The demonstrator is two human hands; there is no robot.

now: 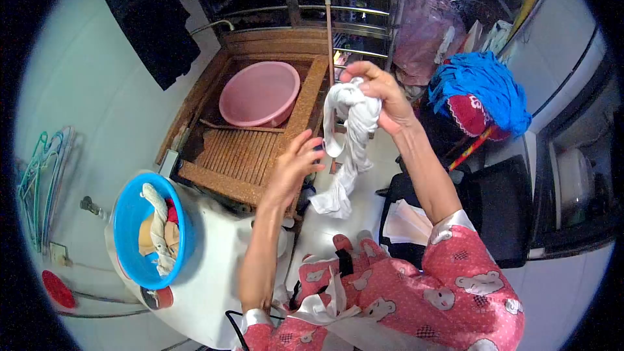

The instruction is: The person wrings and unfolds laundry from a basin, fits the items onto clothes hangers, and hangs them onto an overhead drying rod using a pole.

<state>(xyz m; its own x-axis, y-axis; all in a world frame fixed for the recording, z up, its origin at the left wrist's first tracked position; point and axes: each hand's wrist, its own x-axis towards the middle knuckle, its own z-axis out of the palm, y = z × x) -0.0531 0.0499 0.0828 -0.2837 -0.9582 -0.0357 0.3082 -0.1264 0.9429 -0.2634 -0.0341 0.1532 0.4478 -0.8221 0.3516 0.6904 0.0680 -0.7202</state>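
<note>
My right hand grips a twisted white cloth garment near its top, and the rest hangs down in a rope-like twist with a loose lower end. A loop of the cloth sticks out on its left side. My left hand is held to the left of the cloth, apart from it, with its fingers spread and nothing in them. Down to the left, a blue basin holds crumpled laundry in cream, tan and red.
A pink basin sits in the brown stone sink with a ribbed washboard slope. Green hangers hang at left. A forked pole stands against the railing. At right are a blue mop-like bundle and a black box.
</note>
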